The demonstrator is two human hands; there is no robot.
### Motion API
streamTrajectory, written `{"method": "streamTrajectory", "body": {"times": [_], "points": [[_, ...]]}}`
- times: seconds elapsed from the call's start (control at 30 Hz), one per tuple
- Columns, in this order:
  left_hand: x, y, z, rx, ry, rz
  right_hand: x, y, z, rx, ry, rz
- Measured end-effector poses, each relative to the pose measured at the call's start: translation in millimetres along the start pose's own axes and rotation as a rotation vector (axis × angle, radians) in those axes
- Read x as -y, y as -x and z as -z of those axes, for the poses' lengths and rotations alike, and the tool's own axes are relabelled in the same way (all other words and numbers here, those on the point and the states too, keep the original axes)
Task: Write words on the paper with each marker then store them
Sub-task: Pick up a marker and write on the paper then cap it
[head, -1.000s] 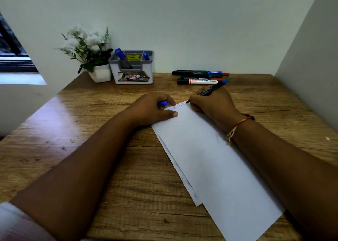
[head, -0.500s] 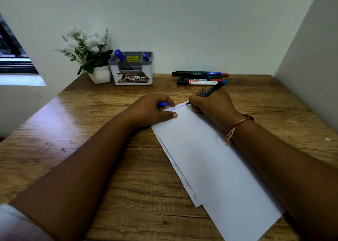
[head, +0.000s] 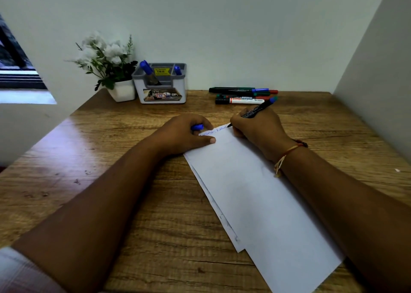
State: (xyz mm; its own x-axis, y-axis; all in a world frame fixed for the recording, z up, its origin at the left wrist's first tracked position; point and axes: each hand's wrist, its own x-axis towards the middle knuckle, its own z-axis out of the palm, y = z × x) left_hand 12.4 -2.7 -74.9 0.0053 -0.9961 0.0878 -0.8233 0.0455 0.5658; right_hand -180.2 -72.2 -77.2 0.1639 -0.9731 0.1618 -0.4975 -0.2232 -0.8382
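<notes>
Glossy wood-grain table (head: 155,203); matt white paper (head: 255,192); plastic organizer (head: 162,88).

One head-worn wide-angle view, that's all there is: it looks forward and down over the tabletop (head: 173,214) toward the back wall (head: 222,25), riding close above both forearms, with the left hand (head: 182,134) and right hand (head: 260,130) mid-frame.

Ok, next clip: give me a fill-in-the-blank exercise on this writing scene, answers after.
The right hand writes on the white paper sheet with a black marker whose back end is ____.
The left hand holds a small blue cap while its thumb presses the ____.
The grey plastic organiser holds ____ blue-capped markers.
The loose markers lie on the wooden desk to the organiser's ____.
Missing: blue; paper; two; right.
</notes>
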Motion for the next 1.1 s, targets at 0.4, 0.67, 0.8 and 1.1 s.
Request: {"method": "streamTrajectory", "body": {"times": [0.4, 0.67, 0.8, 1.1], "points": [[-1.9, 1.2, 0.2, 0.004, -0.006, 0.013, -0.4, -1.5, 0.5, -0.037, -0.022, -0.058], [-3.6, 1.8, 1.0, 0.004, -0.012, 0.018, -0.4, -2.2, 0.0, -0.031, -0.052, -0.086], [-4.7, 2.2, 1.5, 0.006, -0.008, 0.017, -0.1, -2.2, 0.0, -0.051, -0.028, -0.084], [-5.1, 2.4, 1.0, -0.005, -0.006, 0.006, 2.8, -0.7, 2.0, -0.024, -0.015, -0.089]]}}
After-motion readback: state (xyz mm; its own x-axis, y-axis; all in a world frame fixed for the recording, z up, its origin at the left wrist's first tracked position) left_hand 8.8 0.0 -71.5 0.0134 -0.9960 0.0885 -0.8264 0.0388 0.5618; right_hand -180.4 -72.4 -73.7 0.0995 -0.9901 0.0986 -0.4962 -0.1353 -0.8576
